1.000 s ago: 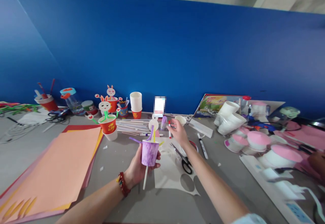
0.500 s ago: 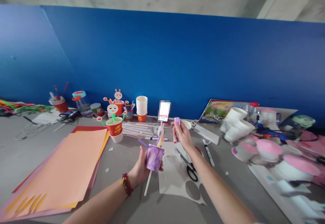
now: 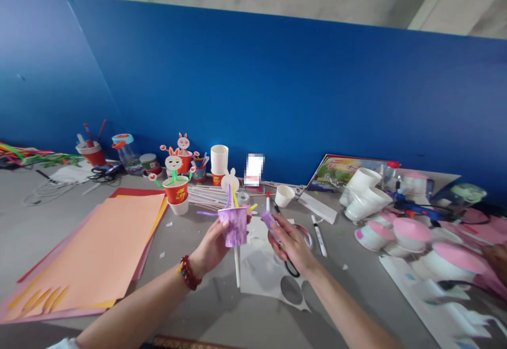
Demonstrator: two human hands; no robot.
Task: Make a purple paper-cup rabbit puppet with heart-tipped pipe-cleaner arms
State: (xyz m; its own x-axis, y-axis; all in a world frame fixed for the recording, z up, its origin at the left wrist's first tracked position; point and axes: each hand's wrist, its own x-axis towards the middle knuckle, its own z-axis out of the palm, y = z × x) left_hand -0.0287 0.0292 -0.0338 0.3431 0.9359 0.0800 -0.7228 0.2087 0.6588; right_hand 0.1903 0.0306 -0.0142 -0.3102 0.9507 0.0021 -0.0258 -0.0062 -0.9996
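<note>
My left hand [image 3: 214, 246] is closed around a purple-streaked paper cup [image 3: 233, 228]. Purple and yellow pipe cleaners [image 3: 232, 196] stick up from the cup, with a white rabbit-head cutout [image 3: 230, 181] at their top. Below the cup a white stick [image 3: 237, 270] points down. Just to the right, my right hand [image 3: 291, 241] grips a small flat purple piece [image 3: 268, 219] between thumb and fingers; its exact kind is unclear. Under that hand lie scissors [image 3: 292, 270], mostly covered, and white paper [image 3: 261, 272] with round holes cut out.
Coloured paper sheets [image 3: 99, 248] lie left. Behind them stand red cups with rabbit figures [image 3: 176, 190] and stacked white cups [image 3: 219, 159]. A single white cup [image 3: 284, 196] and a marker [image 3: 319, 236] sit beyond my right hand. Pink-topped cup pieces [image 3: 414, 233] crowd the right.
The right hand has come down and nearer the cup with the purple piece. My left hand has moved slightly left and up, and the rabbit head now shows above the cup.
</note>
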